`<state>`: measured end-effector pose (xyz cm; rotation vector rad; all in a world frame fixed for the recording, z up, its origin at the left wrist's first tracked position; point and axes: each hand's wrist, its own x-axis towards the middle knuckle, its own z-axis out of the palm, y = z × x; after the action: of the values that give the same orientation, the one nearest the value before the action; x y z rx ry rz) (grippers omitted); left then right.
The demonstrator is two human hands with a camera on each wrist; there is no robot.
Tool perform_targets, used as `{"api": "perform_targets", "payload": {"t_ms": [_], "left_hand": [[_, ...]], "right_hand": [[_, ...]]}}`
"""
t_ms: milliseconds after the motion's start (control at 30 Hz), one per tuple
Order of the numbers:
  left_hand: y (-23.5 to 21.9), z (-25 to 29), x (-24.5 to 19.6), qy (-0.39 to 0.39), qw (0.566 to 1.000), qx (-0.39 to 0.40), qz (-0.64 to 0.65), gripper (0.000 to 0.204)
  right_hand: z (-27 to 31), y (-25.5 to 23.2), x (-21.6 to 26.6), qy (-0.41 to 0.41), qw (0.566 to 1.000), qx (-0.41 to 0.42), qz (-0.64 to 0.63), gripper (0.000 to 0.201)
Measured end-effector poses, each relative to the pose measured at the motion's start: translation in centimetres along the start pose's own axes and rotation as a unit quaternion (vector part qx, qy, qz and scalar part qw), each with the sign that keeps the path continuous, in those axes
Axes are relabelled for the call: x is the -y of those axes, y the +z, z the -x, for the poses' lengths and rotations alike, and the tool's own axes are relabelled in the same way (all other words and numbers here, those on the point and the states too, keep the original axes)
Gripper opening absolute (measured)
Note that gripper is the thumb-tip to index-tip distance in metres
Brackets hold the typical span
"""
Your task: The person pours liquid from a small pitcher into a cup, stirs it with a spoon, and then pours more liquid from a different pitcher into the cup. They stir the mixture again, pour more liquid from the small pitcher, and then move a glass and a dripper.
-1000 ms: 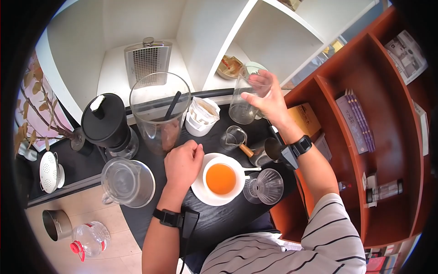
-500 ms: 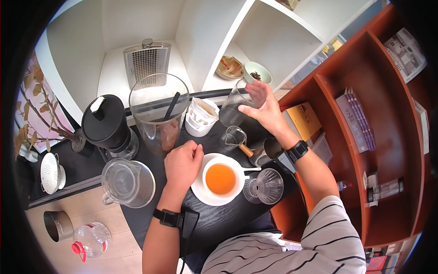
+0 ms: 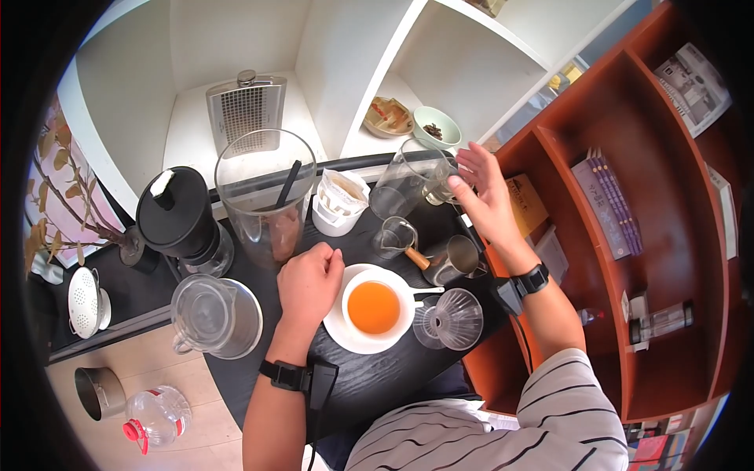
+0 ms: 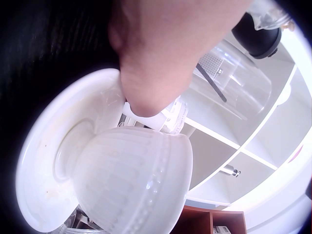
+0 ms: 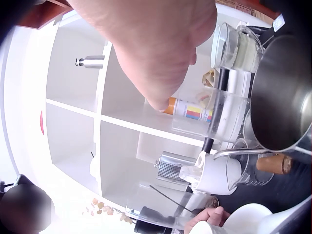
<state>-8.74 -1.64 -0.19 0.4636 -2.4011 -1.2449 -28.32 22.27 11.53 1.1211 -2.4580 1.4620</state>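
Note:
My right hand [image 3: 488, 196] is beside a tall clear glass [image 3: 390, 192], its fingers spread and holding nothing. The glass stands at the back of the black table, right of a white mug [image 3: 334, 220] with a drip bag in its mouth. On the table, my left hand [image 3: 308, 284] rests with fingers loosely curled, close to the rim of a white saucer [image 3: 338, 334]. A white cup [image 3: 402, 318] of orange liquid sits on that saucer, a white spoon handle [image 3: 429, 290] pointing right. In the left wrist view, cup and saucer hide part of the scene.
Around the cup are a small wooden-handled glass pitcher [image 3: 395, 243], a steel cup [image 3: 457, 257] and a ribbed glass dripper [image 3: 459, 320]. Leftward stand a large glass cylinder [image 3: 255, 228], a black grinder [image 3: 181, 210] and a lidded jug [image 3: 206, 314]. Behind is a white shelf [image 3: 353, 78].
My right hand moved the tall glass left and down onto the table, then let go and drew away to the right. My left hand stays by the saucer.

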Motion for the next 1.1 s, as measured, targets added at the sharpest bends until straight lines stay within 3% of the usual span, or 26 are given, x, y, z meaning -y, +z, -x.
{"api": "perform_targets", "payload": {"t_ms": [100, 200, 233, 267, 333, 400, 533, 600, 800, 933, 1100], "left_hand": [[0.0, 0.0, 0.0, -0.001, 1.000, 0.002, 0.002, 0.027], [0.0, 0.0, 0.0, -0.001, 1.000, 0.004, 0.002, 0.027], [0.0, 0.0, 0.0, -0.002, 1.000, 0.005, 0.000, 0.027], [0.0, -0.1, 0.0, 0.000, 1.000, 0.004, 0.000, 0.027], [0.0, -0.1, 0.1, -0.008, 1.000, 0.012, 0.001, 0.027], [0.0, 0.0, -0.1, -0.005, 1.000, 0.009, -0.002, 0.028], [0.0, 0.1, 0.0, -0.001, 1.000, 0.002, 0.002, 0.028], [0.3, 0.1, 0.4, 0.007, 1.000, -0.005, 0.007, 0.028], [0.0, 0.1, 0.0, 0.005, 1.000, -0.006, 0.013, 0.028], [0.0, 0.0, 0.0, -0.006, 1.000, 0.006, 0.006, 0.027], [0.0, 0.1, -0.1, -0.010, 1.000, 0.008, 0.008, 0.027]], "right_hand": [[1.0, -2.1, -0.8, 0.023, 0.996, -0.073, 0.055, 0.059], [1.8, -4.7, -2.7, 0.082, 0.984, -0.070, 0.141, 0.050], [2.0, -4.9, -3.8, 0.066, 0.979, -0.088, 0.169, 0.041], [2.2, -5.3, -4.8, 0.065, 0.979, -0.090, 0.170, 0.041], [2.5, -6.2, -6.4, 0.146, 0.965, -0.035, 0.214, 0.039], [2.7, -6.4, -7.8, 0.147, 0.964, -0.028, 0.220, 0.041], [2.5, -6.5, -9.0, 0.213, 0.962, 0.035, 0.165, 0.038], [2.8, -6.3, -9.4, 0.233, 0.968, 0.065, 0.073, 0.032], [2.6, -5.9, -8.7, 0.276, 0.957, 0.078, -0.046, 0.022], [2.3, -5.4, -9.0, 0.299, 0.949, 0.091, -0.048, 0.020], [2.5, -5.7, -10.3, 0.319, 0.928, 0.088, -0.172, 0.022]]}}
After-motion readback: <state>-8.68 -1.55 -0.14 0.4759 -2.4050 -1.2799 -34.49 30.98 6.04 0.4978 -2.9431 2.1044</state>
